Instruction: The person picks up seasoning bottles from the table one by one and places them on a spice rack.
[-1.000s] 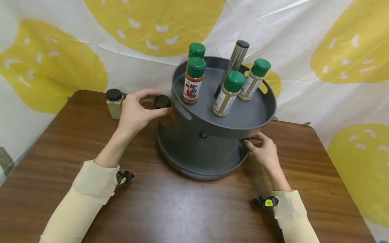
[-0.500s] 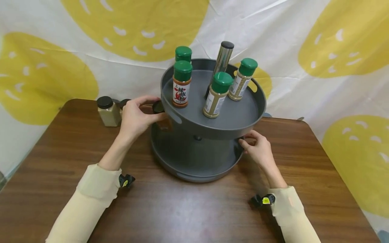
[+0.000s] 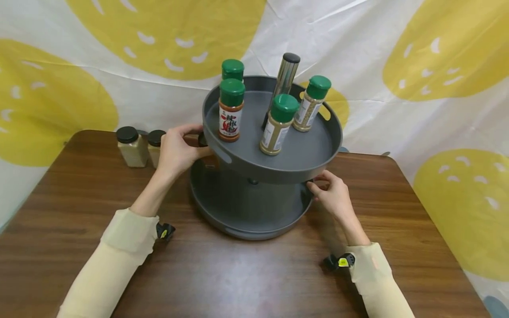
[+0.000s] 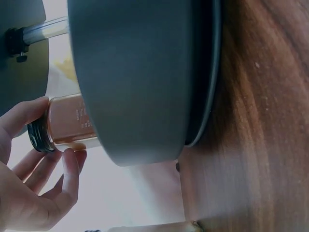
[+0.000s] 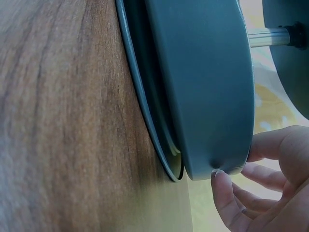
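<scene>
A grey two-tier turntable rack carries several green-capped spice bottles, including a red chili bottle (image 3: 230, 119), on its upper tier (image 3: 306, 148). My left hand (image 3: 176, 150) pinches a black-capped spice jar (image 4: 70, 118) with reddish-brown contents by its cap end. In the left wrist view the jar stands upright, its lower part hidden behind the wall of the lower tier (image 4: 140, 87). In the head view the upper tier mostly covers it. My right hand (image 3: 334, 194) pinches the lower tier's rim on the right, thumb outside at the wall (image 5: 207, 87) and fingers behind.
Two black-capped jars, a larger one (image 3: 133, 150) and a smaller one (image 3: 154, 148), stand at the table's back left. A metal post (image 3: 285, 77) with a black top rises from the upper tier. A patterned cloth (image 3: 358, 39) hangs behind the wooden table (image 3: 246, 278).
The head view has shifted, so the rack appears further left. My left hand has moved the jar further in under the upper tier, hiding most of its cap. My right hand keeps its grip.
</scene>
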The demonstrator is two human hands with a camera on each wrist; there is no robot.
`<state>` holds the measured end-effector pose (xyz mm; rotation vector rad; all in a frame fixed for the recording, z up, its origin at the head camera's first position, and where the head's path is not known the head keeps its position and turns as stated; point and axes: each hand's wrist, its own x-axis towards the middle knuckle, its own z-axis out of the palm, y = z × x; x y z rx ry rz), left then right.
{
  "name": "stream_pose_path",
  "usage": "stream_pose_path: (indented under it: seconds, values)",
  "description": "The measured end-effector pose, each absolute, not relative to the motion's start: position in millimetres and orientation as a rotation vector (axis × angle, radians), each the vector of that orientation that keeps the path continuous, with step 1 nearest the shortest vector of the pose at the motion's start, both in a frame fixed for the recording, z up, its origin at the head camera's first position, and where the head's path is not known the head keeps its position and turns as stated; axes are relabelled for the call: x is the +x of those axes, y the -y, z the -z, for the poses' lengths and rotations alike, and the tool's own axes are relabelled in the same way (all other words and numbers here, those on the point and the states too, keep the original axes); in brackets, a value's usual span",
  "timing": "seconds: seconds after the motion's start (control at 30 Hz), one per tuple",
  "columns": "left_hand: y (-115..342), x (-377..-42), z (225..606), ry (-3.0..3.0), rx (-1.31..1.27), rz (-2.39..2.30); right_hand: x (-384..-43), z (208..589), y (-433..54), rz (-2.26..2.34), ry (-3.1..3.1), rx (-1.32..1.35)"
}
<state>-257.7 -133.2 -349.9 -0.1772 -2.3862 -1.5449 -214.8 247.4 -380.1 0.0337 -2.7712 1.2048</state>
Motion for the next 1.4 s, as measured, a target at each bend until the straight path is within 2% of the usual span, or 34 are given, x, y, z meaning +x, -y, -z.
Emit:
stream_pose_path:
  seconds: [1.4]
  values:
    - [127,-270,371,2.392,-0.329,1.518,-215,380,-246,-1.221,2.759,0.031]
